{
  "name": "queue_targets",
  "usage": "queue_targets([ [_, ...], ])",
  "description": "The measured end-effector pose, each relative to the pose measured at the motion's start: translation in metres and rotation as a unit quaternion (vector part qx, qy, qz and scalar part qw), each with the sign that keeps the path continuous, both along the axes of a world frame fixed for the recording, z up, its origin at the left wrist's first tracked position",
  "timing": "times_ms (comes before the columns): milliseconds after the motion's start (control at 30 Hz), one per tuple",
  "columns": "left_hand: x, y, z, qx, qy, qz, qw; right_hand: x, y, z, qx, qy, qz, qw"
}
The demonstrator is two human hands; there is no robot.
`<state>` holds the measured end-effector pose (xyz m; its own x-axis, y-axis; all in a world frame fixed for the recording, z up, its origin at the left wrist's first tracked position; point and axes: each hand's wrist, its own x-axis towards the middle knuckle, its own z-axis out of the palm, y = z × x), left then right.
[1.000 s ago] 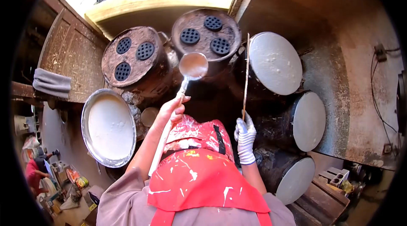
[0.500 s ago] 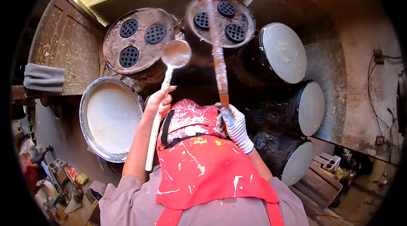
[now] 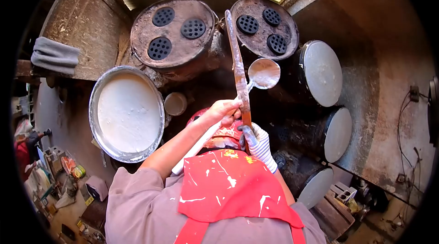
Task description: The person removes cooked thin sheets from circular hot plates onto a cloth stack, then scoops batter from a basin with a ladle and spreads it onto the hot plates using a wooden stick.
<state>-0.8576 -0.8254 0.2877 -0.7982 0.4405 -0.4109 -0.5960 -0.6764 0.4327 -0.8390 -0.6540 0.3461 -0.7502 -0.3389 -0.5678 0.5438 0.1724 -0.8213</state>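
My left hand [image 3: 224, 111], bare, is closed around the handle of a ladle [image 3: 264, 74] with a white-smeared round bowl. The ladle slants up to the right, and its bowl is just right of a long flat stick [image 3: 238, 70]. My right hand [image 3: 259, 141], in a striped glove, grips the orange-brown lower end of this stick, which stands nearly upright and carries pale residue. Left of my hands, a large basin [image 3: 95, 129] holds thick white liquid [image 3: 128, 111]. Whether ladle and stick touch I cannot tell.
Two drums stand ahead; black perforated discs lie on the left drum top [image 3: 176, 45] and right drum top [image 3: 254, 10]. Pale round tops [image 3: 322, 74] cover several drums at right. A small round container [image 3: 175, 103] sits beside the basin. A grey cloth [image 3: 56, 55] hangs at left.
My left hand has moved right with the ladle, whose bowl has passed from left of the stick to its right. My right hand keeps its grip on the stick. The view has shifted slightly.
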Motion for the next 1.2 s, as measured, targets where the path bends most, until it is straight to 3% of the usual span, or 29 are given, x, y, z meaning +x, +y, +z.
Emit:
queue_targets([
  [200,-0.005,-0.01,-0.008,-0.006,0.005,-0.018,1.0,0.004,-0.001,-0.001,0.017,-0.006,-0.008,1.0],
  [267,-0.005,-0.01,-0.005,-0.057,0.024,-0.026,0.998,0.004,-0.004,0.0,0.006,-0.001,-0.006,1.0],
  [633,0.019,-0.027,0.003,-0.098,0.004,0.034,0.995,-0.002,-0.029,-0.001,0.068,0.03,0.145,0.987],
  [833,0.034,-0.043,-0.002,-0.067,0.01,0.09,0.994,-0.011,-0.044,0.003,0.088,0.089,0.253,0.959],
  [933,0.034,-0.046,-0.005,-0.04,0.015,0.11,0.993,-0.018,-0.045,-0.002,0.069,0.054,0.278,0.957],
  [1133,0.011,-0.038,0.01,-0.019,-0.001,0.144,0.989,-0.035,-0.045,-0.002,0.035,0.071,0.268,0.96],
  [1200,-0.003,-0.033,0.008,-0.019,0.014,0.141,0.99,-0.045,-0.038,-0.012,0.032,0.023,0.241,0.97],
])
